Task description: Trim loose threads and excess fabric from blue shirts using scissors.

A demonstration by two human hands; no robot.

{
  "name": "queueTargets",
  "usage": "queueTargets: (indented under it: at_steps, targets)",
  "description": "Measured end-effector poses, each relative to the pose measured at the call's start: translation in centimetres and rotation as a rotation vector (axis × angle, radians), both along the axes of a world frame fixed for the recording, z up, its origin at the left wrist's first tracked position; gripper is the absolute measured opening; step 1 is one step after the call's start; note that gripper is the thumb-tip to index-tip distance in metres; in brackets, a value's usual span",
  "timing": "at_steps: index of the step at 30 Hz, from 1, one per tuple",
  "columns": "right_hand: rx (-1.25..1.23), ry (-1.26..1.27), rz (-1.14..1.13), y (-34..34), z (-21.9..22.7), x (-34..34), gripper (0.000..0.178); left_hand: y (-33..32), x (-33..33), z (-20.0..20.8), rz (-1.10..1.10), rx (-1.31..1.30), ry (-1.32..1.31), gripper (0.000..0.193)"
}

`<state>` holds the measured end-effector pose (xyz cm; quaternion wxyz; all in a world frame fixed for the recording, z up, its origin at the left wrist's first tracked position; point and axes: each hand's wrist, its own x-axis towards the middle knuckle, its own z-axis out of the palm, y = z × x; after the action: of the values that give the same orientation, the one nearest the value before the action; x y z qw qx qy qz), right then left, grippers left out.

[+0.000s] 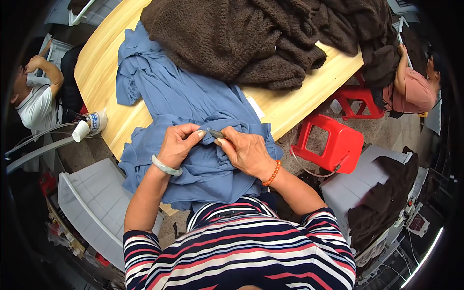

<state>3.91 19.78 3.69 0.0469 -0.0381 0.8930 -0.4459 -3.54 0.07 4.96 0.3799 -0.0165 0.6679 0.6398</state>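
A blue garment (193, 179) of thin cloth lies bunched over the near edge of the table and my lap, with a long part stretching away to the far left. My left hand (180, 145), wearing a pale bangle, pinches a bit of this cloth between thumb and forefinger. Close beside it, my right hand (247, 151) grips small dark metal thread snips (215, 133), their tip pointing at the pinched cloth. Most of the snips is hidden inside the fingers. An orange bead bracelet circles my right wrist.
Dark brown knitted garments (217, 38) are heaped across the far side of the wooden table (99, 58). A red stool (345, 145) stands to the right. A white cup (81, 131) and a tape roll (99, 121) sit by the left edge. Other people are at both sides.
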Motion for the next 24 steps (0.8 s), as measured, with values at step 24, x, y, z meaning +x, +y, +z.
queueTargets:
  at_steps: [24]
  targets:
    - [-1.049, -0.287, 0.175, -3.6, 9.0, -0.5, 0.017, -9.3, 3.1, 6.4, -0.123, -0.931, 1.036, 0.040]
